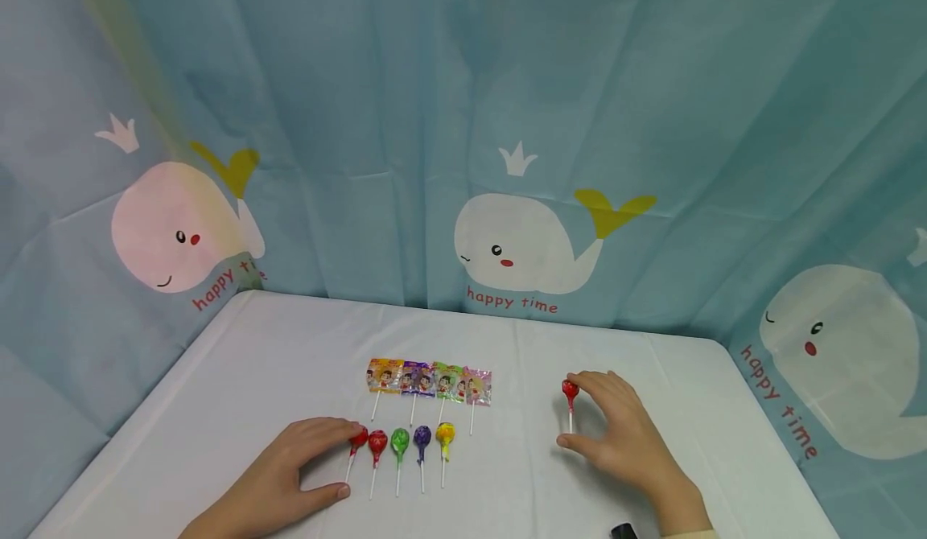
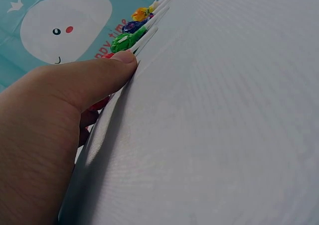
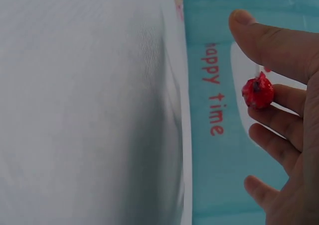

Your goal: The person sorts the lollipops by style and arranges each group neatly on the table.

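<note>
In the head view, my left hand [image 1: 300, 462] is at the left end of a row of lollipops, its fingertips on the head of the leftmost red lollipop [image 1: 358, 439] and its thumb by the stick's lower end. Beside it lie a second red lollipop [image 1: 377, 444], a green one [image 1: 400, 442], a purple one [image 1: 422, 438] and a yellow one [image 1: 445, 434]. My right hand [image 1: 626, 434] holds another red lollipop [image 3: 257, 91] between fingertips and thumb, head at the fingers and stick towards the thumb. In the left wrist view, the thumb partly hides the red lollipops.
Behind the row lie flat-wrapped lollipops: orange [image 1: 385, 376], purple [image 1: 418, 379], green [image 1: 451, 382] and pink [image 1: 478, 387]. A black object [image 1: 624, 531] shows at the bottom edge. A blue whale-print curtain [image 1: 391, 121] hangs around the white table [image 1: 290, 354].
</note>
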A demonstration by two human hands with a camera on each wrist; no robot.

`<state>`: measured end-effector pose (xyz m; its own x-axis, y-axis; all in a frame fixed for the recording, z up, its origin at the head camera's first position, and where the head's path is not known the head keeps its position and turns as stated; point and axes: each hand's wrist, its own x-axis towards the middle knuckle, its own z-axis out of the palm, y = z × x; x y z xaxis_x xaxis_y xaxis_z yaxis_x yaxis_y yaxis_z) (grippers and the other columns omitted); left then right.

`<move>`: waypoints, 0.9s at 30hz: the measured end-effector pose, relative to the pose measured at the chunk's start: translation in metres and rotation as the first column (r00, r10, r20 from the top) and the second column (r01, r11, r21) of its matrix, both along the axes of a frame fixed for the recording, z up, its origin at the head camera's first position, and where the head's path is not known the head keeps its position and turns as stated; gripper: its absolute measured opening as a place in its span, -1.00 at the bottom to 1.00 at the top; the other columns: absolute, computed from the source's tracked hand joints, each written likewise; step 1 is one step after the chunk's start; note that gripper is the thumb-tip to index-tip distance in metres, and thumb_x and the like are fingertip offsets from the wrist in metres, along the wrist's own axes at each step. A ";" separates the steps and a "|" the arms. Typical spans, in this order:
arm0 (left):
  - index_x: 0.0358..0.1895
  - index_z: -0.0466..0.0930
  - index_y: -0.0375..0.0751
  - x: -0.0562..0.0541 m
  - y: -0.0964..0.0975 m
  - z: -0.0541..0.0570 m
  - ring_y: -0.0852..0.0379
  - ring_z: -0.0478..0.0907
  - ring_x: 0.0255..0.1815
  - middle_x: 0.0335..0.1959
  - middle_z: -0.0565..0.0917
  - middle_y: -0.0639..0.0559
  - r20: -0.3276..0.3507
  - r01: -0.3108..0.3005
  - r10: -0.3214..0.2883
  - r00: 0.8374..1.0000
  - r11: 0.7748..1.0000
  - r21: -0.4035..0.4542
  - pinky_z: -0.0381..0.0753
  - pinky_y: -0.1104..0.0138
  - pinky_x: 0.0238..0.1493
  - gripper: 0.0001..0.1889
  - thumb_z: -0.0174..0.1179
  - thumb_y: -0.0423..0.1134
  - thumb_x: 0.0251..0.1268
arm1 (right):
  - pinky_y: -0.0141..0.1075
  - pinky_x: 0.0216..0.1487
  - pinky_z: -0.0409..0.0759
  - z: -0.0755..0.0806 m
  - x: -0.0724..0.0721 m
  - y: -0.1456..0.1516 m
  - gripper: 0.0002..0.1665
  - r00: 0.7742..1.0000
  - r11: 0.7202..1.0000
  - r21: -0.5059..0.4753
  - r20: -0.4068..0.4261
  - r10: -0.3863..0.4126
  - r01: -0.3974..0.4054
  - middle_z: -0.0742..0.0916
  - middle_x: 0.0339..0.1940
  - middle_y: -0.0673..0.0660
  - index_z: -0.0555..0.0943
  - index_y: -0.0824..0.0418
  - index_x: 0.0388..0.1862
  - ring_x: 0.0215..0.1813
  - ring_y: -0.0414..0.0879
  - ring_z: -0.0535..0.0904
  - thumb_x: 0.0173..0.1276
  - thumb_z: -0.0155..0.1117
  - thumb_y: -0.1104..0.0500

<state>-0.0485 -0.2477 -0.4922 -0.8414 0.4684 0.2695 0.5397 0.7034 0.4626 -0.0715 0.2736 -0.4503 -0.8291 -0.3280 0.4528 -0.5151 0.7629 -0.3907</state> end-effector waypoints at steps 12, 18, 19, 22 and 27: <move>0.49 0.57 0.44 0.003 -0.007 0.009 0.19 0.56 0.37 0.38 0.60 0.49 -0.007 -0.017 0.017 1.000 1.000 -0.013 0.64 -0.15 0.27 -0.31 0.46 0.37 0.29 | 0.03 0.66 0.20 0.000 -0.012 -0.026 0.04 0.997 0.997 -0.006 -0.023 0.071 -0.071 0.73 0.28 -0.11 0.65 0.15 0.41 0.38 0.01 0.60 -0.10 0.91 -0.02; 0.48 0.58 0.47 0.002 -0.009 0.010 0.24 0.55 0.39 0.38 0.58 0.55 -0.014 -0.030 0.030 0.999 1.000 -0.004 0.65 -0.13 0.28 -0.30 0.50 0.36 0.26 | 0.05 0.65 0.22 0.000 -0.015 -0.037 0.04 0.996 0.996 0.003 -0.016 0.084 -0.084 0.73 0.27 -0.10 0.66 0.18 0.40 0.38 0.01 0.60 -0.11 0.91 -0.02; 0.48 0.58 0.46 0.001 -0.008 0.009 0.24 0.55 0.39 0.38 0.58 0.55 -0.015 -0.025 0.025 1.000 1.000 0.001 0.65 -0.12 0.28 -0.30 0.51 0.35 0.26 | 0.02 0.66 0.21 0.000 -0.014 -0.038 0.04 0.996 0.996 0.004 -0.015 0.084 -0.084 0.73 0.27 -0.10 0.66 0.19 0.39 0.37 0.01 0.60 -0.11 0.91 -0.02; 0.49 0.57 0.45 0.001 -0.005 0.006 0.26 0.53 0.40 0.39 0.57 0.55 0.002 -0.010 0.010 1.000 1.000 0.005 0.66 -0.09 0.29 -0.31 0.49 0.35 0.28 | -0.09 0.69 0.17 -0.002 -0.010 -0.040 0.05 0.997 0.997 0.007 -0.008 0.081 -0.081 0.73 0.26 -0.12 0.67 0.18 0.39 0.36 -0.01 0.61 -0.13 0.91 -0.02; 0.50 0.56 0.46 0.003 0.000 -0.002 0.23 0.53 0.42 0.40 0.57 0.55 0.031 0.002 -0.003 1.000 1.000 0.016 0.65 -0.12 0.31 -0.32 0.46 0.36 0.31 | -0.17 0.70 0.12 -0.008 -0.002 -0.048 0.04 0.995 0.995 0.010 0.019 0.096 -0.096 0.71 0.27 -0.20 0.65 0.08 0.41 0.36 -0.09 0.59 -0.10 0.90 -0.07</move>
